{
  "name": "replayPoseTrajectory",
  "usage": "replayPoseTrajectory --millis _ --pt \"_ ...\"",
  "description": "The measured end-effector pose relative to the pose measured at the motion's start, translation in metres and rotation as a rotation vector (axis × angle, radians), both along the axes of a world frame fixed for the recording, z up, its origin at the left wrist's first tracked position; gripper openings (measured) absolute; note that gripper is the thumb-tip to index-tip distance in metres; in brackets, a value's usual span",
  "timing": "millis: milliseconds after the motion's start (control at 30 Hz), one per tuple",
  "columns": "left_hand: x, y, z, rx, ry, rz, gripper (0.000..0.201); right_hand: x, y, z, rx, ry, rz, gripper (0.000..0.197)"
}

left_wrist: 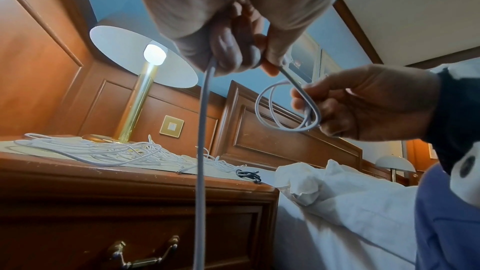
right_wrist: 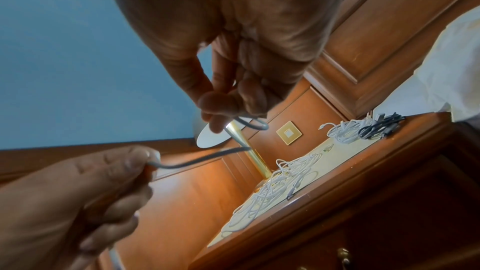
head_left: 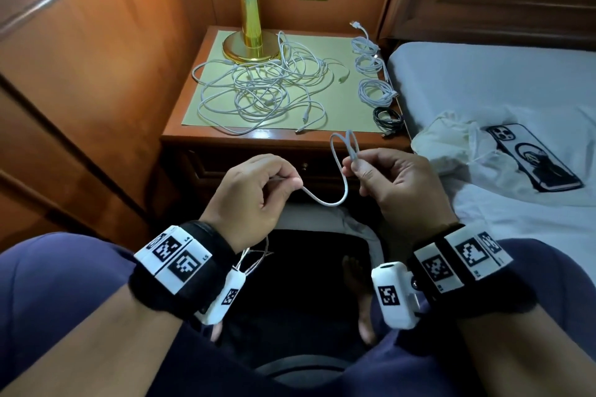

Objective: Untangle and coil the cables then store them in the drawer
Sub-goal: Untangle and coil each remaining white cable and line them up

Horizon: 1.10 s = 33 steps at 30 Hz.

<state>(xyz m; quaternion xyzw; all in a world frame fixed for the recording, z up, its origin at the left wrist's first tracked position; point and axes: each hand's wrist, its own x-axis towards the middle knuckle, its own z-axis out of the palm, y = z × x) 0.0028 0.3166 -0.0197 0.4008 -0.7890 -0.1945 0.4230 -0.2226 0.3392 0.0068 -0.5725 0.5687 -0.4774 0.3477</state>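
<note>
A white cable (head_left: 335, 200) sags between my two hands in front of the nightstand. My left hand (head_left: 258, 190) pinches the strand between thumb and forefinger, and the rest hangs down past the wrist (left_wrist: 201, 151). My right hand (head_left: 383, 177) pinches small loops of the same cable (head_left: 346, 143) that stick up above its fingers (left_wrist: 285, 108). A tangled heap of white cables (head_left: 264, 87) lies on the nightstand top (head_left: 206, 135). Coiled white cables (head_left: 374, 92) and a coiled black cable (head_left: 387, 119) lie along its right side. The drawer (left_wrist: 130, 233) below is closed.
A brass lamp (head_left: 250, 42) stands at the back of the nightstand. The bed (head_left: 500, 80) adjoins on the right, with a phone (head_left: 533, 156) and a crumpled plastic bag (head_left: 451, 142) on it. A wood wall panel (head_left: 80, 90) runs along the left.
</note>
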Motion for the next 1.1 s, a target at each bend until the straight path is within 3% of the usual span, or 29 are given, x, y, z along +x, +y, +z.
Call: replayPoseTrajectory --millis 200,433,600,767,1100 --pt "-0.002 0.0 0.001 0.006 0.088 0.018 0.009 0.009 0.001 -0.006 0.104 0.07 0.136 0.016" --pt "-0.004 0.0 -0.001 0.054 0.133 0.061 0.006 0.022 0.005 -0.001 0.315 -0.056 0.311 0.021" --pt "-0.006 -0.004 -0.01 0.102 0.043 0.011 0.009 0.026 0.002 0.001 0.401 -0.222 0.322 0.016" --pt "-0.012 -0.003 -0.007 0.283 0.105 0.004 0.014 0.025 0.001 -0.005 0.446 -0.381 0.361 0.016" --pt "-0.018 -0.001 -0.008 0.288 0.1 0.055 0.014 0.027 0.002 -0.003 0.604 -0.442 0.362 0.024"
